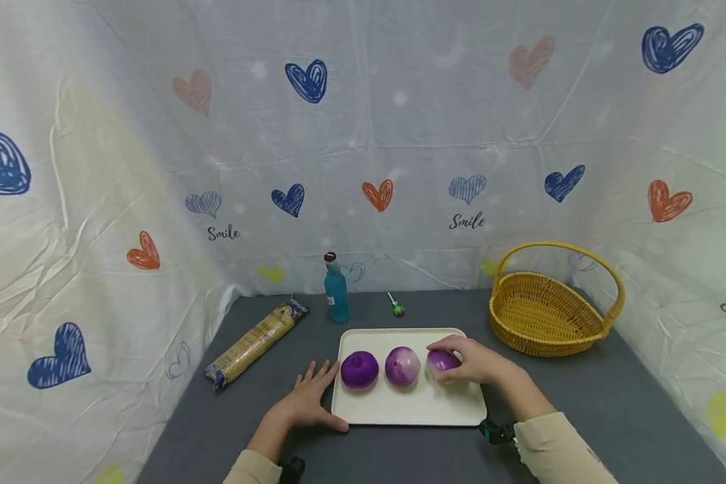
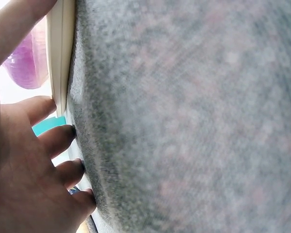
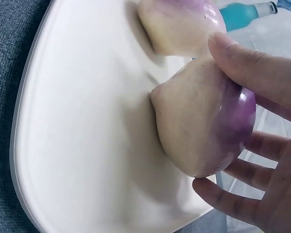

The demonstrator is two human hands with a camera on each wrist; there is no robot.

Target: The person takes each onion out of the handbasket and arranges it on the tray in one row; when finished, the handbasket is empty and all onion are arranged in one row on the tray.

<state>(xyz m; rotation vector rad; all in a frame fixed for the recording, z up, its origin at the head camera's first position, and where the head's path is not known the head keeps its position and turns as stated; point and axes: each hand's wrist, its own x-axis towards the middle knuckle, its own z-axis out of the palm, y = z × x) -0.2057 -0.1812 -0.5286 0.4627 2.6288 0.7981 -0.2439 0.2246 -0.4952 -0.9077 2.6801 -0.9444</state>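
Observation:
A cream tray [image 1: 408,410] carries three purple-and-white turnips. The leftmost turnip [image 1: 359,370] is the deepest purple, and the middle turnip [image 1: 402,367] is paler on top. My right hand [image 1: 468,359] holds the rightmost turnip [image 3: 203,116] between thumb and fingers over the tray's right part; its pale underside and pointed root tip show in the right wrist view. At the tray's left edge my left hand [image 1: 307,398] has its fingers spread, with the thumb by the near corner and a fingertip against the rim [image 2: 60,63].
A yellow wicker basket [image 1: 547,312] with a tall handle stands at the back right. Behind the tray are a blue bottle [image 1: 337,296] and a small lollipop [image 1: 397,309]. A long pack of noodles [image 1: 257,343] lies at the left on the grey tabletop [image 1: 399,457].

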